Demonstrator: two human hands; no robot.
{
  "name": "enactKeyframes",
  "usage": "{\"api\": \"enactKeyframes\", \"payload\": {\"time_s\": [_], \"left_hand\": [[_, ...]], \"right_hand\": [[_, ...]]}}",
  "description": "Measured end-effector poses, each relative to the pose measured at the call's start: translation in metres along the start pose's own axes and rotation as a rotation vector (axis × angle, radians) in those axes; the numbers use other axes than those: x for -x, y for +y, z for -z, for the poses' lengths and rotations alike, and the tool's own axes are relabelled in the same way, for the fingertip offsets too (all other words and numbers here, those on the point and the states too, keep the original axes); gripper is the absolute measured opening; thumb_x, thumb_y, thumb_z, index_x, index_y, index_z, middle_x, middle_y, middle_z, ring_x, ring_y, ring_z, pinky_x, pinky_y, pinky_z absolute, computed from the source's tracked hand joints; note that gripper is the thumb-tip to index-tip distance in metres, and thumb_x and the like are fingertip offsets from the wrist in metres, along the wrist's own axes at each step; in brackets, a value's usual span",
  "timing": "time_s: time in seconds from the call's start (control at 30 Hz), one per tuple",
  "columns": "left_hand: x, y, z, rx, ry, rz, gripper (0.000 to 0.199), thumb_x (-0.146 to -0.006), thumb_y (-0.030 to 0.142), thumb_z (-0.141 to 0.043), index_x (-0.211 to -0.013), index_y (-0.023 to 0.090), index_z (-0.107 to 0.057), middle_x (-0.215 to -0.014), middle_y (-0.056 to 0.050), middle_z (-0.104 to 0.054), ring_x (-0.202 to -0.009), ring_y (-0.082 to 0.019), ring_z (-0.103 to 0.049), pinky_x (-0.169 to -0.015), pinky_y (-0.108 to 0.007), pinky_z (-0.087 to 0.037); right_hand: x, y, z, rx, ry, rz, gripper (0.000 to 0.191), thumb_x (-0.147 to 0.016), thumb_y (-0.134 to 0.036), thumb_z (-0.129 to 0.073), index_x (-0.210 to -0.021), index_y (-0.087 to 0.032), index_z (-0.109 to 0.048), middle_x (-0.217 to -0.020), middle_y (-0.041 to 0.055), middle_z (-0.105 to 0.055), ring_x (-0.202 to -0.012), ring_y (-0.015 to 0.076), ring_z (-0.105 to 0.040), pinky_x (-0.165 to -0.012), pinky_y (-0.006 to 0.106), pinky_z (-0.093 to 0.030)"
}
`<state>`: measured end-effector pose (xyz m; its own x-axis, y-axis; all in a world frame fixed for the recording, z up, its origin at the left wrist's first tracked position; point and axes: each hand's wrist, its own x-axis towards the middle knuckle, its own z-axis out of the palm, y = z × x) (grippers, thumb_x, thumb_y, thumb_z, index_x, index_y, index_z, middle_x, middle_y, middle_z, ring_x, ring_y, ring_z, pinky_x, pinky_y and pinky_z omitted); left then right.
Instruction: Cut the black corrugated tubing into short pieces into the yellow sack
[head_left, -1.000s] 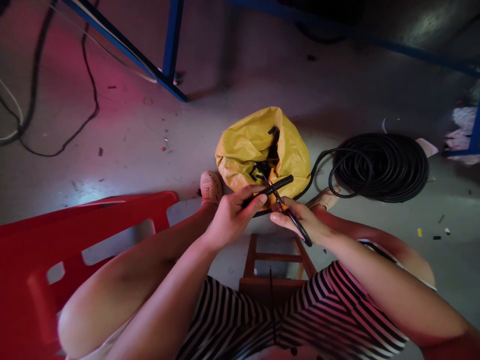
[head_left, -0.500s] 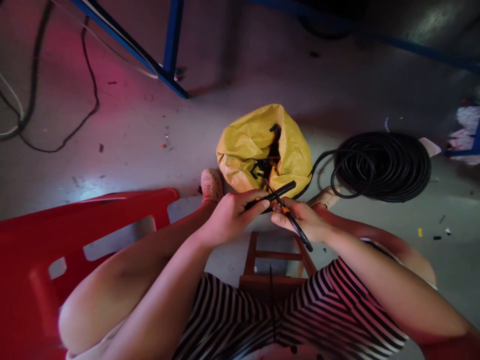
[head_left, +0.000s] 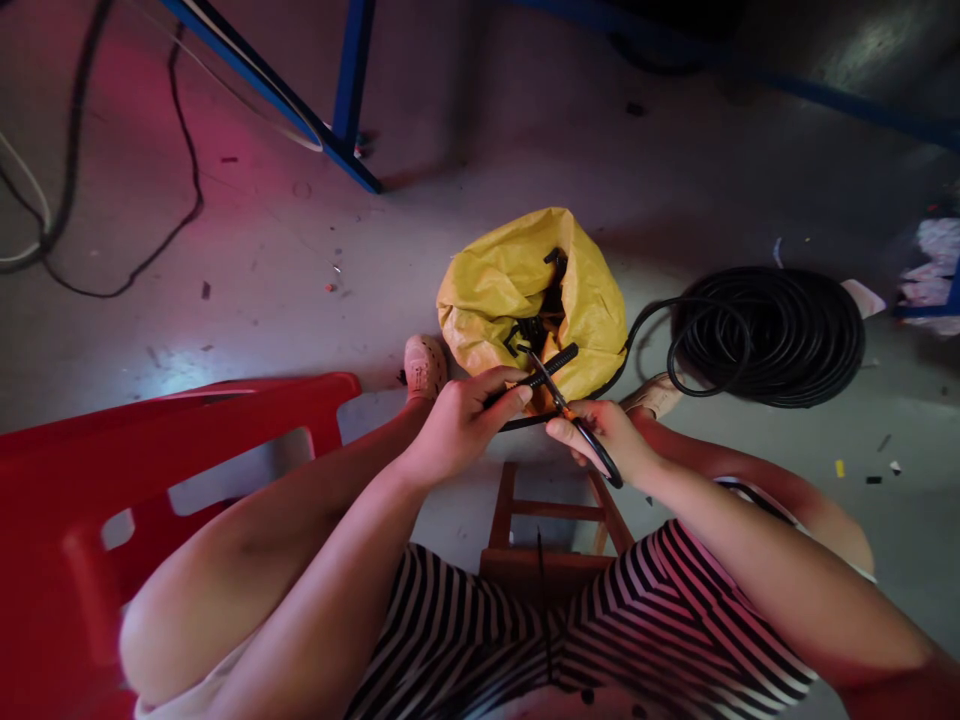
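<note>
Between its thumb and fingers, my left hand (head_left: 469,415) grips a ribbed black tube (head_left: 561,359), whose free end points up and right over the bag. My right hand (head_left: 609,437) is closed on scissors (head_left: 555,393) with black and orange handles. Their blades cross the tube just beyond my left fingertips. Below both hands' fronts sits a yellow bag (head_left: 480,300) with its mouth open. Short black pieces (head_left: 531,330) lie inside it. From a black coil of tubing (head_left: 772,335) on the right, a length runs round the bag towards my hands.
A red plastic stool (head_left: 180,430) stands at my left. A wooden stool frame (head_left: 555,510) is between my legs. Blue metal legs (head_left: 352,80) rise at the top, with cables (head_left: 196,180) on the floor at left. Small scraps (head_left: 874,480) lie about.
The tube's free end has shifted left and slightly up, so less of it sticks out beyond the scissors. The scissor blades now lie across the tube nearer my left hand.
</note>
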<state>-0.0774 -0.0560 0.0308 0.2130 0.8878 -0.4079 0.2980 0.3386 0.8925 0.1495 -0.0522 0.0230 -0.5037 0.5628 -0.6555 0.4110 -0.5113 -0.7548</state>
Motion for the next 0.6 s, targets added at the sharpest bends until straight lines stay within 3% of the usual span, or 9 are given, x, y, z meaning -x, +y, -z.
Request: {"api": "enactKeyframes", "payload": {"time_s": [0.1,0.23,0.37,0.47,0.6], "left_hand": [[0.000,-0.002,-0.002,-0.015,0.025,0.017,0.033,-0.098,0.046,-0.059,-0.107,0.017,-0.074,-0.095,-0.005,-0.077,-0.089,-0.020,-0.067,-0.082,-0.029,-0.053],[0.000,-0.001,-0.007,-0.021,-0.041,0.031,0.031,-0.098,0.045,-0.059,-0.102,0.018,-0.074,-0.091,-0.005,-0.076,-0.092,-0.021,-0.069,-0.084,-0.029,-0.053],[-0.001,-0.003,-0.011,-0.086,-0.001,0.067,0.030,-0.097,0.044,-0.058,-0.095,0.018,-0.072,-0.087,-0.004,-0.073,-0.086,-0.020,-0.068,-0.084,-0.030,-0.051],[-0.002,-0.002,-0.011,-0.113,0.027,0.090,0.031,-0.097,0.045,-0.056,-0.088,0.017,-0.068,-0.082,-0.003,-0.070,-0.080,-0.018,-0.064,-0.077,-0.030,-0.049],[0.002,0.004,-0.014,-0.017,0.010,0.060,0.024,-0.094,0.042,-0.061,-0.095,0.019,-0.063,-0.089,-0.003,-0.070,-0.083,-0.018,-0.063,-0.077,-0.029,-0.050]], "right_hand": [[-0.002,-0.002,-0.001,-0.060,0.028,-0.054,0.064,-0.080,-0.079,-0.068,-0.064,-0.022,-0.045,-0.050,-0.0046,-0.047,-0.045,0.0110,-0.045,-0.046,0.024,-0.031],[-0.006,-0.005,0.000,-0.116,0.049,-0.134,0.064,-0.071,-0.080,-0.075,-0.063,-0.022,-0.049,-0.045,-0.0051,-0.048,-0.040,0.0107,-0.046,-0.042,0.023,-0.031],[-0.009,-0.003,-0.001,-0.145,0.040,-0.168,0.062,-0.074,-0.078,-0.073,-0.066,-0.020,-0.055,-0.046,-0.0046,-0.051,-0.041,0.0107,-0.048,-0.043,0.022,-0.036],[-0.010,-0.004,-0.002,-0.174,0.049,-0.120,0.060,-0.078,-0.076,-0.072,-0.066,-0.020,-0.056,-0.048,-0.0043,-0.051,-0.045,0.0112,-0.049,-0.046,0.024,-0.040],[-0.009,-0.014,0.002,-0.223,0.144,0.019,0.054,-0.075,-0.069,-0.079,-0.071,-0.019,-0.059,-0.062,-0.0011,-0.059,-0.059,0.0140,-0.056,-0.058,0.027,-0.049]]}}
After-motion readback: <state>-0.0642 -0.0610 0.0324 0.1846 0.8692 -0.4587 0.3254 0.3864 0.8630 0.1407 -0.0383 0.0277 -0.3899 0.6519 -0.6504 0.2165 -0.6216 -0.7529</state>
